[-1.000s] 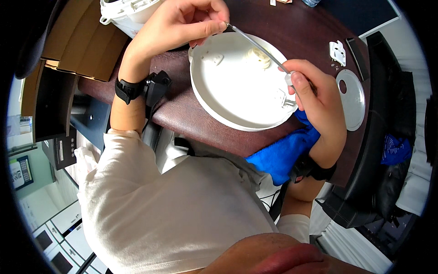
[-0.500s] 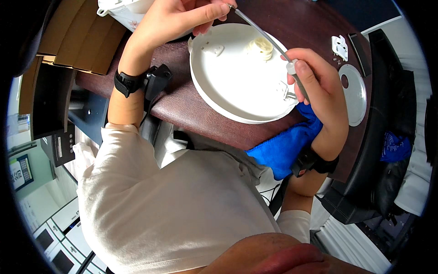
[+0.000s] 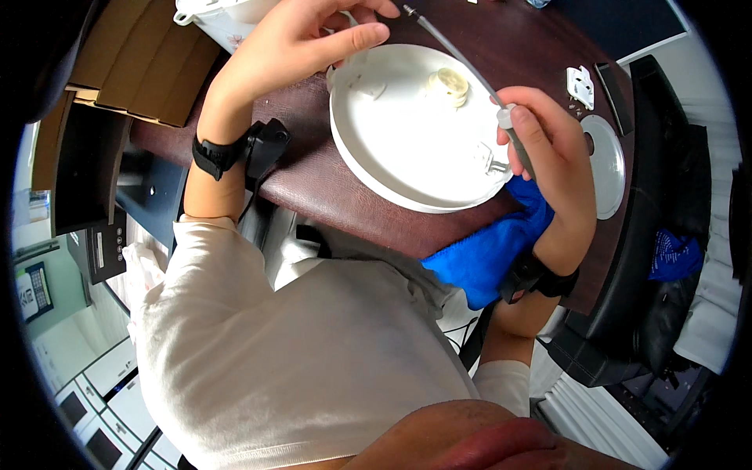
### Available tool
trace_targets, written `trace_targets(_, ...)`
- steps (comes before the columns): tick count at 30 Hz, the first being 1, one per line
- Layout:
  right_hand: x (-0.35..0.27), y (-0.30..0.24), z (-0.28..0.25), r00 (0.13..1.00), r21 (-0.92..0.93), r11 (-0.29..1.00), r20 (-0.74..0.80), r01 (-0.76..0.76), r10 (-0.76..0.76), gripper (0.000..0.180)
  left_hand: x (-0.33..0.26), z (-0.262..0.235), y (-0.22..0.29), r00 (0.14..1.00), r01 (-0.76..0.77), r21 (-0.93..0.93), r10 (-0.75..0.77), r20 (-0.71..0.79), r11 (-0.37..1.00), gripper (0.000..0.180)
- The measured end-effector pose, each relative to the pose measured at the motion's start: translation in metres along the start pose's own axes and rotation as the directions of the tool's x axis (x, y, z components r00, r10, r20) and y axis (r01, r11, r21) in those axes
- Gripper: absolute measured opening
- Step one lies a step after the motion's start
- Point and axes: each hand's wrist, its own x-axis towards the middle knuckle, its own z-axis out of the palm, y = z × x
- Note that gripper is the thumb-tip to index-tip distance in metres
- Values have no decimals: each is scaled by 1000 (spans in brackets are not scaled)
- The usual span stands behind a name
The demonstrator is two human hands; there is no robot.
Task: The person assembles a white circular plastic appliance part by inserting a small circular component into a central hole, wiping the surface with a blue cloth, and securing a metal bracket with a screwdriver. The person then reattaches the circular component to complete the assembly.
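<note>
My right hand [image 3: 540, 129] grips the grey handle of a long-shafted screwdriver [image 3: 458, 55], just behind its pale collar. The shaft slants up and to the left over a round white shallow housing [image 3: 392, 160]. Close to the screwdriver's tip, my left hand [image 3: 333, 35] has its thumb and fingers apart, with a small gap to the metal. Inside the housing sits a cream-coloured ring-shaped part [image 3: 449, 88]. A small metal bracket [image 3: 493, 162] is at the housing's right wall, below my right hand.
A blue cloth [image 3: 493, 247] hangs over the near edge of the brown table [image 3: 313, 176]. To the right lie a round translucent disc [image 3: 607, 168], a small white part [image 3: 580, 86] and a dark flat object [image 3: 613, 98]. Cardboard boxes [image 3: 141, 63] and a white container [image 3: 223, 19] stand at far left.
My left fingers have come away from the screwdriver's tip and spread apart, so the tip now shows bare. My right hand keeps its grip almost in place.
</note>
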Motion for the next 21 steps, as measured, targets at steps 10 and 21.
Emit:
trace_targets(10, -7, 1, -5, 989, -199, 972, 109, 123, -102, 33, -55, 18, -8, 897, 420, 102, -396, -197, 902, 59)
trace_targets(21, -34, -23, -41, 963, -346, 938, 254, 7, 87, 42, -39, 39, -37, 866, 484, -310, -499, 35, 819, 58)
